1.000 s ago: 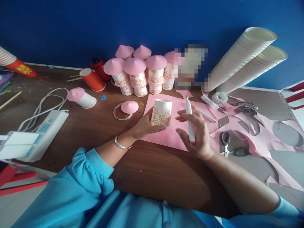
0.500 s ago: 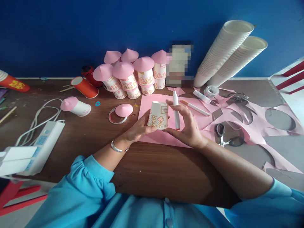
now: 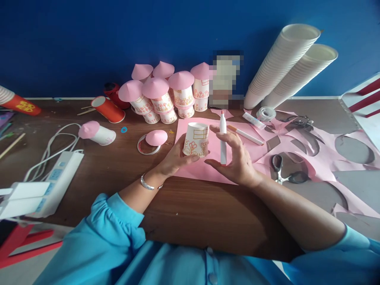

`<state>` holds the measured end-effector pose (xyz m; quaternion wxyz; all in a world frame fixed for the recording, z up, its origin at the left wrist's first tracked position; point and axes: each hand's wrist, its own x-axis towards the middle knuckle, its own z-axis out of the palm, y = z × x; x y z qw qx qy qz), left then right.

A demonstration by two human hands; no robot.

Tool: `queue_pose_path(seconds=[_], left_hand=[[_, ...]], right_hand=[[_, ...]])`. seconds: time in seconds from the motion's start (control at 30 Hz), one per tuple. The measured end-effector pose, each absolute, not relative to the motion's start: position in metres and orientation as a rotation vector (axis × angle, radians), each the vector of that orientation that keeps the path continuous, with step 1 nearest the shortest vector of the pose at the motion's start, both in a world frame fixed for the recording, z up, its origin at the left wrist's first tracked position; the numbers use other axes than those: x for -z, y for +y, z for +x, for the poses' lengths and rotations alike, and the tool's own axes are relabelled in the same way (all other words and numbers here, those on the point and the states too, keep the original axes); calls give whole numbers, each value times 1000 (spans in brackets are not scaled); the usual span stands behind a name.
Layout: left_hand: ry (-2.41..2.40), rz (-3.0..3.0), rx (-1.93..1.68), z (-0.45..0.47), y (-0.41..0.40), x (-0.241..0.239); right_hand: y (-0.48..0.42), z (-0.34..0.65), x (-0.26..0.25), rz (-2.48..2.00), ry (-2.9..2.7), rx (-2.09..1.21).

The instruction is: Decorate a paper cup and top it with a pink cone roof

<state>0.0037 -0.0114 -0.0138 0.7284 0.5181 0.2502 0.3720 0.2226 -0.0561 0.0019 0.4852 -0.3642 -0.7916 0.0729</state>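
My left hand (image 3: 175, 158) grips an upturned white paper cup (image 3: 196, 139) drawn with red and orange flowers and a window. My right hand (image 3: 237, 160) holds a white marker (image 3: 223, 136) upright, red tip up, with its thumb reaching toward the cup's lower edge. Both hands hover over a pink paper sheet (image 3: 204, 168) on the brown table.
Behind stand several decorated cups with pink cone roofs (image 3: 166, 95). A loose pink cone (image 3: 156, 137), a lying cup with cone (image 3: 96, 132), a red cup (image 3: 108, 109), a power strip (image 3: 50, 178), scissors (image 3: 280, 170), tape (image 3: 265, 113), pink scraps and two long cup stacks (image 3: 285, 63) lie around.
The right hand with the marker came in from the right to the cup. The left hand turned the cup, bringing a drawn window into view.
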Motion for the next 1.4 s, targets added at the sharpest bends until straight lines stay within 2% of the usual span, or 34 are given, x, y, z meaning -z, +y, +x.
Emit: queue_pose_path(seconds=[0.23, 0.53, 0.73, 1.1, 1.4], left_hand=[[474, 1159, -686, 0, -13, 10], [620, 1311, -798, 5, -15, 16], [682, 1234, -822, 4, -13, 11], [674, 1211, -894, 5, -10, 14], [725, 1331, -918, 6, -10, 13]], right_hand=[[-56, 220, -6, -877, -1916, -238], [-54, 222, -1, -931, -1973, -127], [-64, 224, -16, -858, -1868, -128], [-80, 214, -29, -599, -2026, -119], [-84, 220, -35, -679, -2114, -44]])
